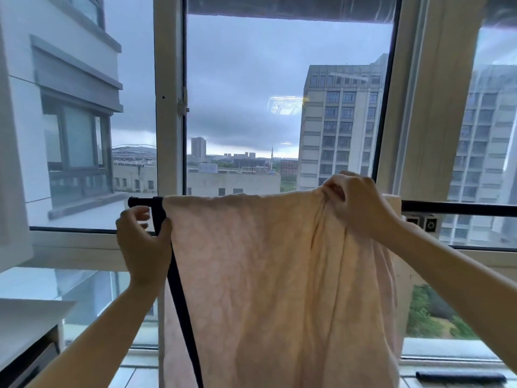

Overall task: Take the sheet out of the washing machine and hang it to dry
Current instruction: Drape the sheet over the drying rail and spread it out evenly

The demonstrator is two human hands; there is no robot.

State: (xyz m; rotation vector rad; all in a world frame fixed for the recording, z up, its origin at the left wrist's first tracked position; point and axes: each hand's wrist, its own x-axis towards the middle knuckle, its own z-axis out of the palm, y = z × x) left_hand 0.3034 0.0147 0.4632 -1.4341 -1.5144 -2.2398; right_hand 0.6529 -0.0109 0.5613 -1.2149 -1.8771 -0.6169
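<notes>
Sheet draped over the black rail

Sheet, pale pink, hung over a black horizontal rail in front of the window. Its long axis ran straight down, the top fold lying level along the rail. The left hand pinched the sheet's left edge just below the rail, beside the slanted black leg. The right hand had its fingers closed on bunched cloth at the top right corner.

Sheet over rail — before window.
</notes>
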